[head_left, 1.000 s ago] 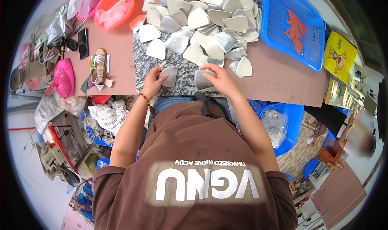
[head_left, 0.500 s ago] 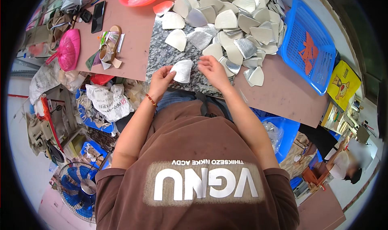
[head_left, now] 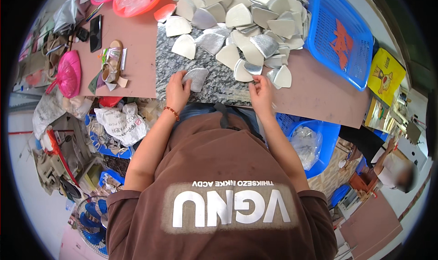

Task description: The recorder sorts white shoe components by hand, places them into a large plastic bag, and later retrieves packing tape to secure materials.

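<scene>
Cluttered with a pink fan [head_left: 68, 75], a phone [head_left: 96, 26], a sandal [head_left: 112, 61] and an orange bowl [head_left: 137, 0], a brown table [head_left: 315, 93] is seen carrying a granite slab [head_left: 171, 61] heaped with silver, shield-shaped pieces [head_left: 248, 20], beside a blue basket [head_left: 342, 36]. One silver piece [head_left: 197, 78] is pinched at its edge by the left hand [head_left: 177, 91] and kept on the slab's near edge. Another piece [head_left: 244, 70] at the heap's rim is touched by the right hand [head_left: 261, 92]; whether those fingers are closed on it cannot be told. For a clean result, it is judged that each piece should be laid flat on the stone and lifted singly, so neighbours are not dragged.
</scene>
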Available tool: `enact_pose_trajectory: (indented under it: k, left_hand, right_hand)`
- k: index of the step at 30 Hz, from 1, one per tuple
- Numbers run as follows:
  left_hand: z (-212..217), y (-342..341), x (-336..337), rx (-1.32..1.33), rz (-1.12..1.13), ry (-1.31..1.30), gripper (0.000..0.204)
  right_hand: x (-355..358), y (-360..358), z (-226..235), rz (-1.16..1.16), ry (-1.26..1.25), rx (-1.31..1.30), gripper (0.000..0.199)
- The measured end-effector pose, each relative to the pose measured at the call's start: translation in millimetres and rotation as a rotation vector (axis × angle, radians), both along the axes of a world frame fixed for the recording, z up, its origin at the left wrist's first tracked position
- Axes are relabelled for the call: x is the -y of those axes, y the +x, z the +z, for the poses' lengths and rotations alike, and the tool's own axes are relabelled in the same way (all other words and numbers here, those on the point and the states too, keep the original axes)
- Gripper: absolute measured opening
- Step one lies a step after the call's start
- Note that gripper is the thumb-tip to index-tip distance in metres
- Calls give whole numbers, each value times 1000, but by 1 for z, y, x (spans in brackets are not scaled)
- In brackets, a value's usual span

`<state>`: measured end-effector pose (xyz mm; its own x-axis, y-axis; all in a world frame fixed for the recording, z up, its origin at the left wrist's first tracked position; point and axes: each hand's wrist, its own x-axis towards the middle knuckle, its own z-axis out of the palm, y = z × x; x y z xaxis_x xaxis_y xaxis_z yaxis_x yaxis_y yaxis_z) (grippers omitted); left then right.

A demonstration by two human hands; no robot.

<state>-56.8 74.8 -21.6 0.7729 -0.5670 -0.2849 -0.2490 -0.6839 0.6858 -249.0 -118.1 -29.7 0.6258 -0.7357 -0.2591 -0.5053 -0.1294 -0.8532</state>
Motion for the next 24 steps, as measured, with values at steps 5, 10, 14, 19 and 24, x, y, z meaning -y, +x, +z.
enact_pose_trajectory:
  k: [5, 10, 14, 19, 24]
  left_hand:
    - [4, 0, 1, 353, -66, 77, 42]
    - [11, 1, 7, 332, -102, -63, 43]
    - [25, -2, 20, 63, -171, -156, 35]
    - [58, -10, 47, -349, -121, -179, 29]
    - [88, -17, 84, -967, -122, -555, 38]
  right_hand:
    - [7, 15, 1, 17, -525, 1, 35]
    - [30, 27, -4, 52, -621, 42, 32]
    - [47, 27, 9, -70, -592, 14, 16]
    - [44, 25, 48, -303, 26, 303, 15]
    - [11, 28, 90, -181, 416, 407, 17]
